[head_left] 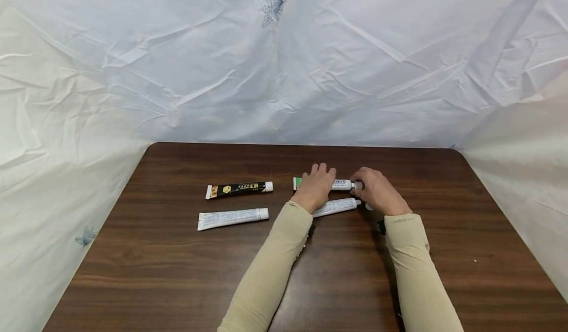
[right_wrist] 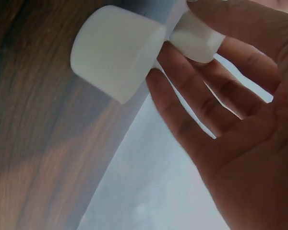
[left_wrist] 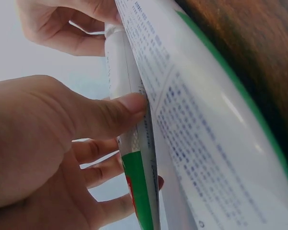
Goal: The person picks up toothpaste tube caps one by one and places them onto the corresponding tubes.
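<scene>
My left hand (head_left: 315,186) grips a white-and-green tube (head_left: 341,184) around its middle. In the left wrist view its thumb presses the near side of that tube (left_wrist: 134,124), with the fingers behind. My right hand (head_left: 377,190) pinches a white cap (right_wrist: 194,38) at the right end of the same tube, between thumb and fingers. Just in front lies a second white tube (head_left: 337,206), partly hidden by the left hand, its narrow end pointing right. A loose white cap (right_wrist: 116,53) sits on the table by that end, below the right hand.
To the left lie a black-and-gold tube (head_left: 241,189) with a white cap and, nearer, a white printed tube (head_left: 232,217), also capped. All rest on a dark wooden table (head_left: 177,273). White sheeting (head_left: 284,75) hangs behind the table and along both sides.
</scene>
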The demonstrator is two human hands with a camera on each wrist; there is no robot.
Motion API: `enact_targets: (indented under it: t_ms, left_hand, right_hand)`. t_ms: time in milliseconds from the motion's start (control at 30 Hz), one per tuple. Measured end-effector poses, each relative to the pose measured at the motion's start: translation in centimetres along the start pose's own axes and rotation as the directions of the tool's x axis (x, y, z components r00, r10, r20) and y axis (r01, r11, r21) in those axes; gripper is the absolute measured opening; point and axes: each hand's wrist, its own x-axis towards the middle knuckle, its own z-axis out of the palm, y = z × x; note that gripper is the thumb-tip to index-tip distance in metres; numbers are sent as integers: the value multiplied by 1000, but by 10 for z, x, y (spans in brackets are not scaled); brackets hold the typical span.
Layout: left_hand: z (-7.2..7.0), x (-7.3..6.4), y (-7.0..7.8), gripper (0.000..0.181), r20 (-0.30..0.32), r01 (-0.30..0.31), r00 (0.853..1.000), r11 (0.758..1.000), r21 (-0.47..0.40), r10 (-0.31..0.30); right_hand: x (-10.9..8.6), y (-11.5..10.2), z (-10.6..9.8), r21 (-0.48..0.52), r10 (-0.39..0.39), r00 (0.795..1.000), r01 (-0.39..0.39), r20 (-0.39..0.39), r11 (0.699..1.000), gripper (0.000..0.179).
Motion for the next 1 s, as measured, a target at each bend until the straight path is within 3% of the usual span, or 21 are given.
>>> enact_targets:
  t_ms: [133,367,667,867,1000]
  left_hand:
    - [-2,0,1,57,3,-5,1000,1000,-2,5]
    - [-4,1,3,58,23,5,1000,1000,-23,-5]
    - [-7,2,3,59,26,11,1000,1000,-21,-10]
    - [-7,-1,4,58,19,9,1000,1000,-8,-9]
    - [-6,-1,5,59,20,18,1000,1000,-11,-17]
  right_hand:
    - [0,0,-3,27,-6,1000,6,-1,1000,31]
    - [1,-2,-6,54,48,998,-50,41,997,30]
    - [3,-4,-7,31,-2,1000,1,31,1000,30]
    - [4,-5,-8,49,58,994,-63,94,997,35]
    - [3,-6,-9,60,76,993,-82,94,995,33]
